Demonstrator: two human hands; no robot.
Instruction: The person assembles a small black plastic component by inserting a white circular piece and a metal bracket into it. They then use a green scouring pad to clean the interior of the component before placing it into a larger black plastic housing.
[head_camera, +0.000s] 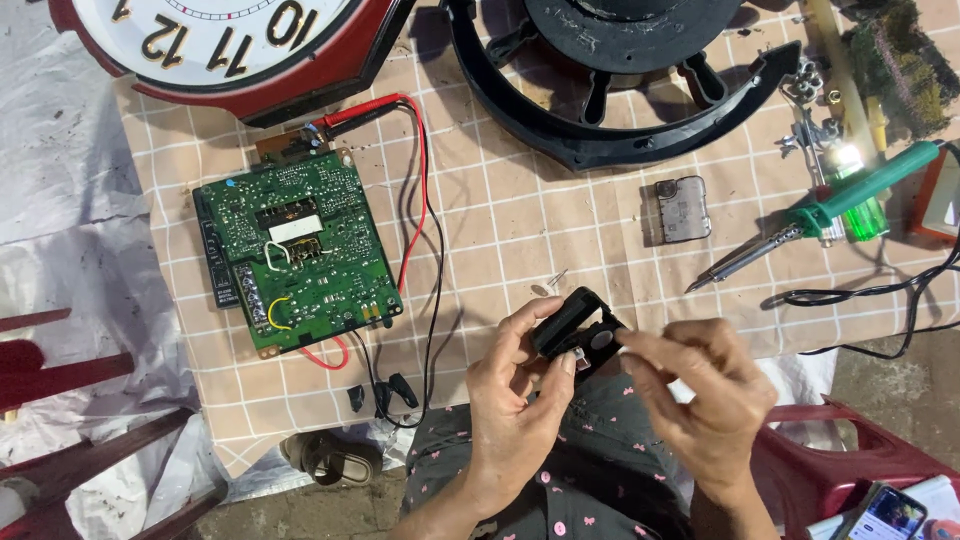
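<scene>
Item: small black part (572, 322), held over the table's (520, 215) near edge, right of and below the green circuit board (297, 250). My left hand (515, 400) has its grip clamped on the part's left end; my right hand (705, 390) pinches its right end with fingertips together. Red and black leads (425, 180) run beside the board. Grey metal piece (684, 208) and green-handled soldering iron (815, 215) lie right of the board, well apart. Clock (230, 45) above it.
</scene>
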